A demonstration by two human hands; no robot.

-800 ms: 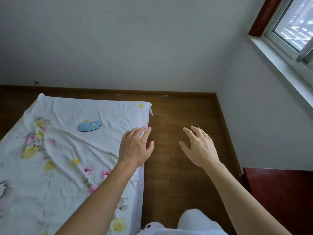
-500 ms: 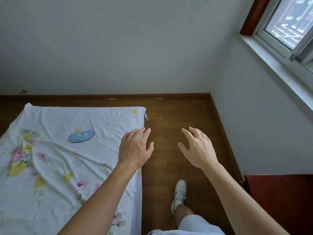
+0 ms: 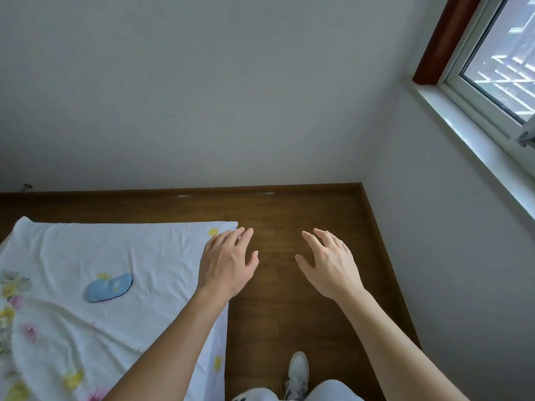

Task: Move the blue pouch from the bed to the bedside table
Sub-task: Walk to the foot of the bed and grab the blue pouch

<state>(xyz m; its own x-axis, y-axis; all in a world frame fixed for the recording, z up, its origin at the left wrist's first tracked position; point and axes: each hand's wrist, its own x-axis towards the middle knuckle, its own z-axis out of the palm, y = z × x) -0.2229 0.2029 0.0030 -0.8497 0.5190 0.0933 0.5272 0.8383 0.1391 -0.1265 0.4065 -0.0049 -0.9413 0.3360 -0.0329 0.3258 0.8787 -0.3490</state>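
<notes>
A small light-blue pouch (image 3: 108,287) with pale yellow marks lies flat on the bed (image 3: 150,256), which is covered by a white floral sheet at the lower left. My left hand (image 3: 227,264) hovers over the bed's right edge, palm down, fingers spread, holding nothing, well to the right of the pouch. My right hand (image 3: 330,266) is held out over the wooden floor, fingers apart and empty. The bedside table is out of view now.
A strip of brown wooden floor (image 3: 304,328) runs between the bed and the white wall on the right. A window (image 3: 498,65) with a sill sits at the upper right. My white shoe (image 3: 298,371) and pale trouser legs show at the bottom.
The view has shifted forward: the bed and pouch now sit lower and further left in the frame. The dark red table at the lower right has left the view. Both hands stay empty.
</notes>
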